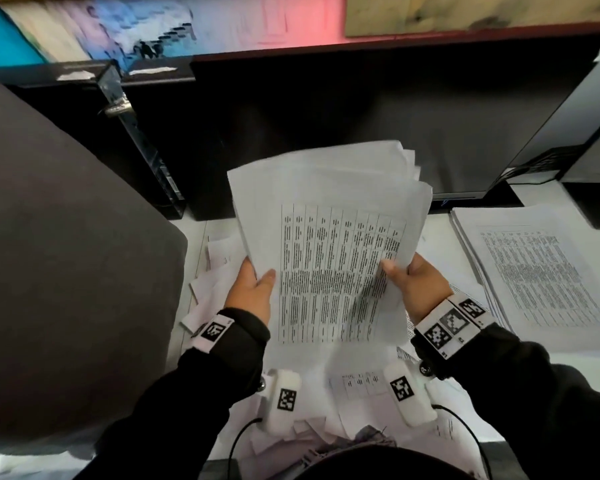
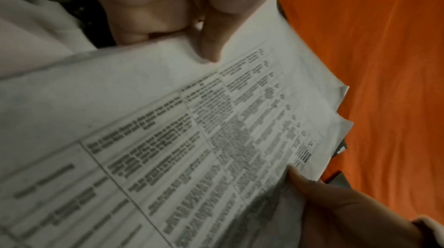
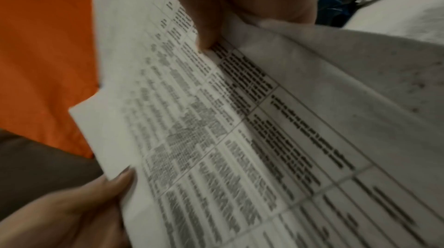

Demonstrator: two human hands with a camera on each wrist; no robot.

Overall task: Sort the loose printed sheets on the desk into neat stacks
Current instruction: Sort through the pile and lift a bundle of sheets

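Head view: bundle of printed sheets (image 1: 329, 244) held above tabletop (image 1: 568, 362), left hand (image 1: 253, 289) and right hand (image 1: 416, 285) pinching near edges; neat stack (image 1: 541, 275) right, loose sheets (image 1: 215, 278) left unsorted. Wrist views: thumbs pressing on bundle.

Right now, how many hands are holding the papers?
2. The left hand grips the left edge of the papers; the right hand grips their right edge. Both thumbs lie on top, the other fingers hidden behind.
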